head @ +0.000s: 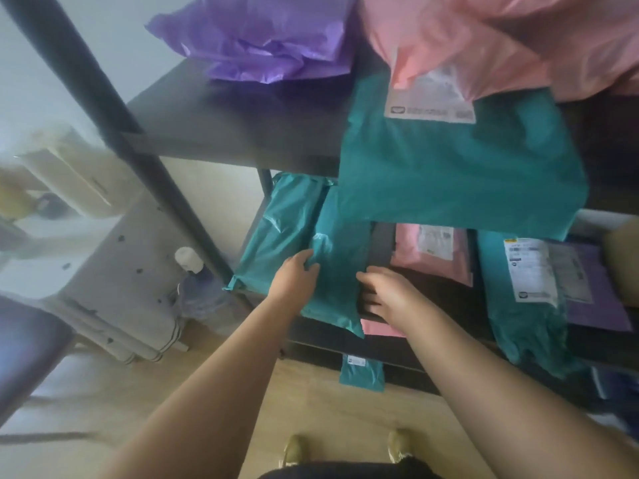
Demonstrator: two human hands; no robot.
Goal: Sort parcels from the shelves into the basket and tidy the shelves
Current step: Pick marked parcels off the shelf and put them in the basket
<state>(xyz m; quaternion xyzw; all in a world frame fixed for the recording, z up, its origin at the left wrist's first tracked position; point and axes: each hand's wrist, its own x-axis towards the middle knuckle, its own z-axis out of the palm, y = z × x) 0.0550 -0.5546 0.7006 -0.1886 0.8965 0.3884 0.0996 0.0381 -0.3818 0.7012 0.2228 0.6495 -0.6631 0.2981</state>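
Observation:
On the lower shelf [425, 278] a long teal parcel [340, 271] lies between my hands. My left hand [294, 274] grips its left edge with curled fingers. My right hand [387, 288] rests at its right edge with the fingers bent, and whether it holds the parcel I cannot tell. Another teal parcel [276, 233] lies just left of it. A pink parcel [432, 254] and a labelled teal parcel [518, 299] lie further right. On the upper shelf [242, 122] sit a purple parcel [262, 39], a large teal parcel [460, 167] and a pink parcel [501, 39]. No basket is in view.
A black shelf post [114, 126] runs diagonally at the left. A water bottle [200, 292] stands on the floor beside it. A small teal parcel [361, 373] hangs off a lower shelf. A purple parcel [598, 299] lies at the far right. My feet [345, 451] stand on wooden floor.

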